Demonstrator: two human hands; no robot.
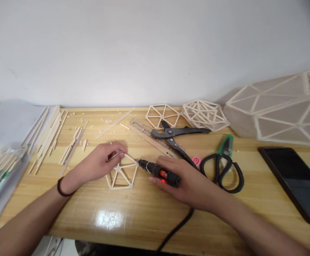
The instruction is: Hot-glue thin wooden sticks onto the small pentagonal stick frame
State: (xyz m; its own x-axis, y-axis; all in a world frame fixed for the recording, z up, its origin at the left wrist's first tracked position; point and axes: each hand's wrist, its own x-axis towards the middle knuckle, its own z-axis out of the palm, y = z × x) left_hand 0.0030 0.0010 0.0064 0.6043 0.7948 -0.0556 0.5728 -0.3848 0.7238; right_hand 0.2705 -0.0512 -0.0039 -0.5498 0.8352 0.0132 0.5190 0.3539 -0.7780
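Note:
A small hexagonal frame of wooden sticks (122, 187) with spokes lies on the table in front of me. My left hand (109, 156) pinches a short wooden stick (130, 157) along the frame's upper edge, its fingers partly covering the frame. In my right hand (177, 177) is a black hot glue gun (155, 169) with an orange part and a lit red light. Its nozzle points left and meets the frame's right corner, by the end of the pinched stick. A black cord runs from under my right hand to the table's front edge.
Cut sticks (49, 131) and scraps lie at the left, near a bag of sticks (0, 170). Behind the glue gun are a ruler (141, 127), black cutters (171, 133) and finished frames (162, 116). Scissors (221, 170), a phone (290, 181) and a large covered frame (280, 110) occupy the right.

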